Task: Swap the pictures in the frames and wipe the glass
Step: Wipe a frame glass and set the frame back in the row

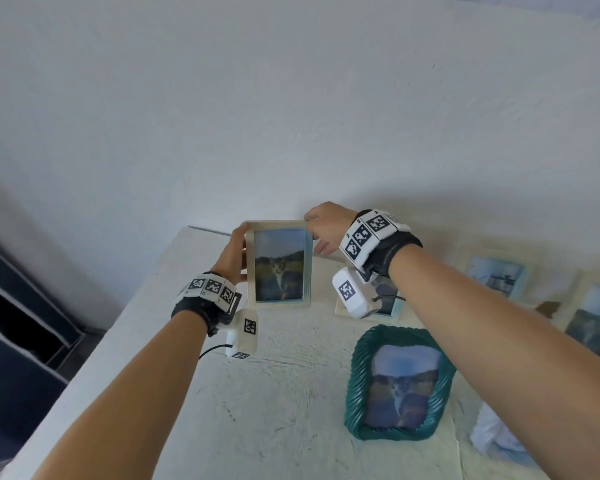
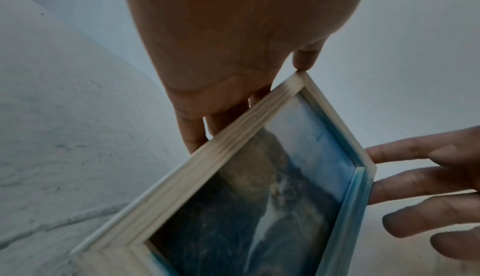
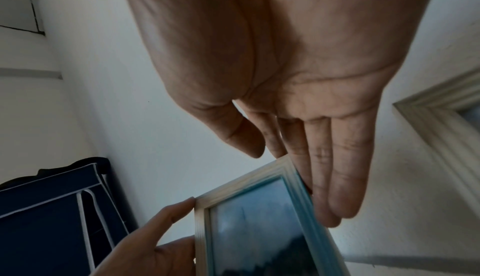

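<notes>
Now my left hand (image 1: 230,253) pinches the pale frame (image 1: 279,265); my right hand (image 1: 327,230), fingers straight, props it upright.

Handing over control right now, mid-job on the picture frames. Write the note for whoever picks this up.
Left hand: pinches the left edge of the pale wooden frame, thumb in front, fingers behind.
Right hand: at its top right corner, straight fingers behind it; thumb contact unclear.
Things: that frame is upright at the back left of the table, cat picture inside. The teal frame, picture in, sits nearer, to the right. Farther right, more frames.
Done: cannot tell; the frames in view hold pictures.
Left: swap the pictures, wipe the glass. No cloth in either hand.
</notes>
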The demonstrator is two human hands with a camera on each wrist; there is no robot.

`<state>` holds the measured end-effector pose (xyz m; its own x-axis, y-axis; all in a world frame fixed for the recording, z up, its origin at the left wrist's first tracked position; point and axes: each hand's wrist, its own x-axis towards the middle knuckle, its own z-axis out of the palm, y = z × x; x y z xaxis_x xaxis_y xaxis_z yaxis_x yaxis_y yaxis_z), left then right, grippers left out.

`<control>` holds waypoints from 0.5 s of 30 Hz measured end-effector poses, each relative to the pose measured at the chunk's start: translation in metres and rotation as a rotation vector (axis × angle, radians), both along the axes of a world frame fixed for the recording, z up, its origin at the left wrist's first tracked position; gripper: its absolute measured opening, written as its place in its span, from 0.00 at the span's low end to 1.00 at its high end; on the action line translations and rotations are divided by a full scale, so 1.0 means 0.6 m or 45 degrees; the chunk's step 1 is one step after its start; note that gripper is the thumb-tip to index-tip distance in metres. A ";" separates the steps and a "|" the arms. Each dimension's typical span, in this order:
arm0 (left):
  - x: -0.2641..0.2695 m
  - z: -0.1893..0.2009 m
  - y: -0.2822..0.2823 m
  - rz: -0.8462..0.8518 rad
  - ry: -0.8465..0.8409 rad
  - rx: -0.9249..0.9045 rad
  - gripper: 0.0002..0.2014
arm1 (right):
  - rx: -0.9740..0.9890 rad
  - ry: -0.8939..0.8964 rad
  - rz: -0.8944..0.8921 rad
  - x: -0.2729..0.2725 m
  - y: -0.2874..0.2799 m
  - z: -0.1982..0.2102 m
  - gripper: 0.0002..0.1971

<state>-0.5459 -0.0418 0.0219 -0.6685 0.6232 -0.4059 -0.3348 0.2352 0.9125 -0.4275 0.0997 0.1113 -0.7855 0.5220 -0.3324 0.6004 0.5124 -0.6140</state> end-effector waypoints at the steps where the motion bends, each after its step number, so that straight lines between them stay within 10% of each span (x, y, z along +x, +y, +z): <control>1: -0.004 -0.004 0.000 -0.012 -0.007 0.004 0.28 | 0.001 -0.008 0.008 -0.001 0.001 0.000 0.18; 6: -0.011 -0.003 -0.017 -0.120 0.170 -0.044 0.32 | 0.015 -0.051 0.054 0.006 0.003 0.010 0.22; 15: 0.057 0.102 0.006 0.213 1.173 0.187 0.09 | 0.038 0.218 -0.092 0.091 0.070 0.080 0.19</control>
<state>-0.5119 -0.0379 0.0834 -0.7719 0.4934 0.4009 0.5130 0.1109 0.8512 -0.3727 0.1414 0.1593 -0.7894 0.5866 -0.1807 0.5243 0.4914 -0.6954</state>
